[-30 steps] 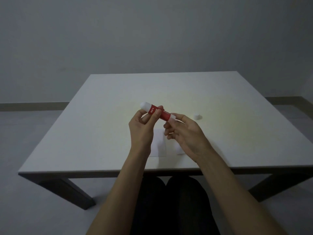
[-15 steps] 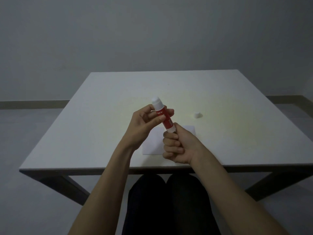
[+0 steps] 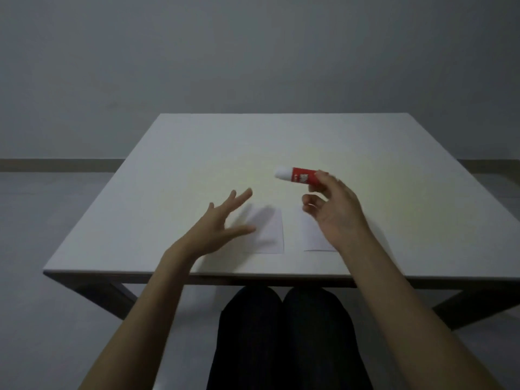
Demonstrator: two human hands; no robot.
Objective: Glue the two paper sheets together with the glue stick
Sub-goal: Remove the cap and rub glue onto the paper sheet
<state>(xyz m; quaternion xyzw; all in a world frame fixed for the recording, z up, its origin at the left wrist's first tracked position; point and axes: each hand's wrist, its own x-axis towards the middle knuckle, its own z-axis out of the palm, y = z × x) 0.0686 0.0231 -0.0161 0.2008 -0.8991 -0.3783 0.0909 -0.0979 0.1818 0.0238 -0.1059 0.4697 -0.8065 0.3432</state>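
Note:
Two small white paper sheets lie side by side near the table's front edge: the left sheet (image 3: 267, 232) and the right sheet (image 3: 312, 235), partly hidden under my right hand. My right hand (image 3: 334, 212) holds the red glue stick (image 3: 298, 175) by its base, its white tip pointing left above the table. My left hand (image 3: 222, 223) hovers just left of the left sheet, fingers spread, holding nothing.
The white table (image 3: 168, 178) runs back to a grey wall. My dark-trousered legs (image 3: 281, 333) show under the front edge. The small white cap seen before is hidden behind my right hand.
My left hand let go of the glue stick and dropped left toward the paper. My right hand carried the stick up and to the right, now lying roughly level.

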